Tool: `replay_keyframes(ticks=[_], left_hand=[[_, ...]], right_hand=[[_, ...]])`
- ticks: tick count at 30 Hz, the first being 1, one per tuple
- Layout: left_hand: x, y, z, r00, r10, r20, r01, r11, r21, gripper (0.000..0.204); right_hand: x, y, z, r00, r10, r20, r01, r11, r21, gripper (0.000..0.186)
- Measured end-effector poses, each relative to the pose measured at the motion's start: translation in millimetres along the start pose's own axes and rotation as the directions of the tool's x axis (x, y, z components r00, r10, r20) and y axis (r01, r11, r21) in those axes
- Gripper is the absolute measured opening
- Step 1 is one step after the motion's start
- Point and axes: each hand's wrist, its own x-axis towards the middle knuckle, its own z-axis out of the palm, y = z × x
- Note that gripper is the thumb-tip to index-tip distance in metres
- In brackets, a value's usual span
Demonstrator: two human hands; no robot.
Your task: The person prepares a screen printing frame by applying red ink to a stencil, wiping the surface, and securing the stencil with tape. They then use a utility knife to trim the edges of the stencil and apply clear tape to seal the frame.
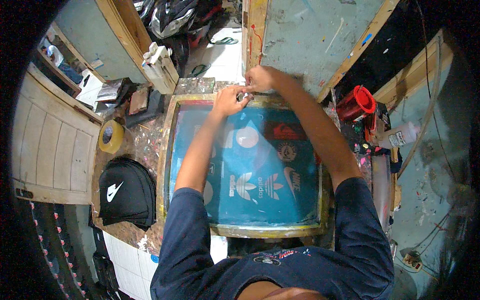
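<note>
A wooden-framed printing screen (260,232) lies on the worktable in front of me, its blue mesh (240,212) marked with several pale logo shapes and one red patch. Both my arms reach across it to the far rim. My left hand (230,102) is closed at that rim, thumb and fingers pinched around something small and pale. Just beyond and to the right, my right hand (261,79) has its fingers bent together, meeting the left fingertips. What they grip is mostly hidden by the fingers.
Left of the screen sit a stack of black cut pieces (127,192) with a white logo and a yellow tape roll (111,136). At the right stand a red paint pot (357,104) and a white bottle (400,136). A white block-shaped object (161,67) is behind, near a doorway.
</note>
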Motion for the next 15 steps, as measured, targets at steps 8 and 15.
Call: replay_keyframes(ticks=[8, 15], left_hand=[[-4, -22, 7, 0.997, 0.048, -0.055, -0.042, 0.994, 0.099, 0.04], [-8, -22, 3, 0.997, 0.073, 0.01, -0.074, 0.986, 0.151, 0.046]], right_hand=[[22, -14, 26, 0.934, 0.357, 0.032, -0.35, 0.89, 0.292, 0.036], [16, -20, 19, 0.863, 0.502, -0.045, -0.489, 0.855, 0.172, 0.043]])
